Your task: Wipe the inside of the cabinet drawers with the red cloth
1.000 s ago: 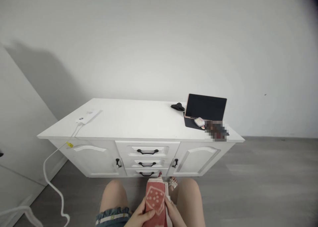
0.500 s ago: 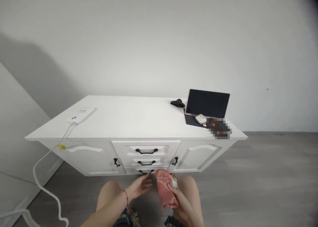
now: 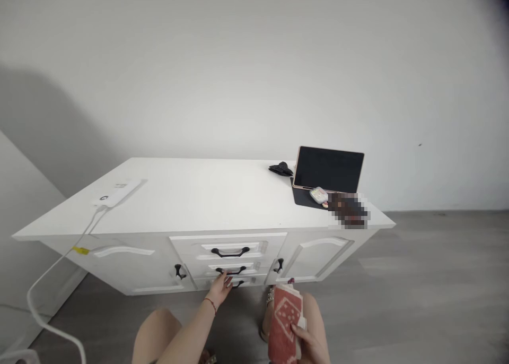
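Note:
A folded red towel (image 3: 284, 321) with a pale diamond-and-dots pattern stands upright above my right knee. My right hand (image 3: 308, 343) is closed on its lower right edge, thumb across the front. My left hand (image 3: 221, 289) reaches to the drawers of the white cabinet (image 3: 183, 247). Its fingers look apart, with the tips at the black middle drawer handle (image 3: 238, 270). The hand covers the left part of the bottom drawer handle (image 3: 237, 284); whether it touches either one I cannot tell. All the drawers look closed.
On the cabinet top a tablet (image 3: 328, 169) leans at the right, with a small pale case (image 3: 318, 195) and a blurred-out item before it. A black object (image 3: 281, 169) lies beside it. A white power strip (image 3: 119, 193) with a cable (image 3: 43, 279) is at the left.
My left hand has moved up and forward from above the knees to the drawer handles. The towel has shifted right and turned more upright in my right hand. The view has shifted slightly.

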`<state>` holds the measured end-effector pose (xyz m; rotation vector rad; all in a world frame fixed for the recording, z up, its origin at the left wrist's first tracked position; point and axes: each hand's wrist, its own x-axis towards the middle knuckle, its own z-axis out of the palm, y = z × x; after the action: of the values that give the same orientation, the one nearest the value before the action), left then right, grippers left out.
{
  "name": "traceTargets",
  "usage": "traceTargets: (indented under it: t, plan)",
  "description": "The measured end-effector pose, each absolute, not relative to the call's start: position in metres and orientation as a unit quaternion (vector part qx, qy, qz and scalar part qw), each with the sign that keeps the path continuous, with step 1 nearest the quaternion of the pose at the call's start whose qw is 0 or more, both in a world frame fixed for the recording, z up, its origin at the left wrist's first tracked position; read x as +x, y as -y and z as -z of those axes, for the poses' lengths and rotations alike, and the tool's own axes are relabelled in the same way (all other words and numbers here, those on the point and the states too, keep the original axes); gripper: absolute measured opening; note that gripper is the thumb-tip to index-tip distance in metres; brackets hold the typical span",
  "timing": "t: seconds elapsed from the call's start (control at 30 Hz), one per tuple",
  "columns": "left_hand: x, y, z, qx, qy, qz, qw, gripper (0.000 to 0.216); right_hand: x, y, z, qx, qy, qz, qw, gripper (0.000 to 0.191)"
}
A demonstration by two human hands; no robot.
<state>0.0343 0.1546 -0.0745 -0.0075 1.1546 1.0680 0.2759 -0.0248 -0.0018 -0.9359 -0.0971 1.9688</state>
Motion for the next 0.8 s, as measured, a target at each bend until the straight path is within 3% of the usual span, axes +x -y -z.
traceTargets:
  t: [0.1, 0.37, 0.8]
  plan:
    - [0.035, -0.152, 0.076, 0.013, -0.52, -0.484, 0.704, 0.014, 0.277, 0.022, 0.001, -0.377, 0.011, -0.781, 0.498, 0.041]
    - [0.03, -0.098, 0.081, 0.038, -0.53, -0.481, 0.698, 0.011, 0.274, 0.019, -0.005, -0.375, 0.011, -0.789, 0.487, 0.039]
    - [0.018, -0.019, 0.103, 0.037, -0.576, -0.443, 0.686, 0.013, 0.248, -0.039, -0.006, -0.519, 0.208, -0.737, 0.379, 0.033]
